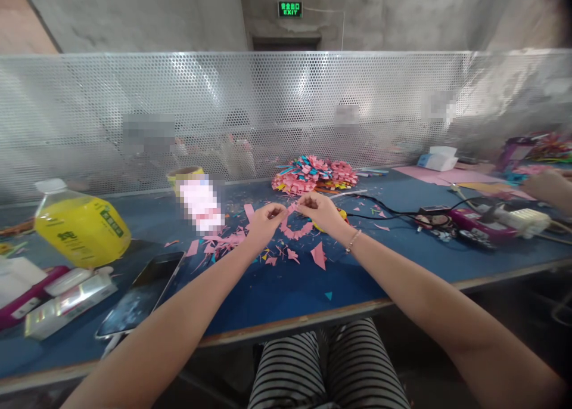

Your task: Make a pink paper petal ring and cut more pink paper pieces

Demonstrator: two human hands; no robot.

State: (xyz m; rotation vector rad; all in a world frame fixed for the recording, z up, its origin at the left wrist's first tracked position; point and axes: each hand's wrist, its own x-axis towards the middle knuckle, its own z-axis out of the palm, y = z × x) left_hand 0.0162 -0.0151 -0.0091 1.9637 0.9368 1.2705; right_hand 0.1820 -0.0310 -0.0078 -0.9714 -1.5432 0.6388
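My left hand (267, 221) and my right hand (322, 211) meet over the middle of the table, fingers pinched. Between their fingertips they hold the two ends of a pink fringed paper strip (295, 230), which hangs down in a loop. Pink paper scraps (227, 242) lie around and below the hands, with small blue and yellow bits among them. Behind the hands rests a pile of pink, blue and yellow paper flowers (313, 173). A yellow object (328, 221) with a dark cord is partly hidden under my right hand.
On the left stand a jug of yellow liquid (83, 227), a phone (140, 293) and a silvery box (69, 304). Cords and a purple box (485, 225) lie at right, near another person's hand (547, 188). A perforated metal screen (277, 87) borders the table's back.
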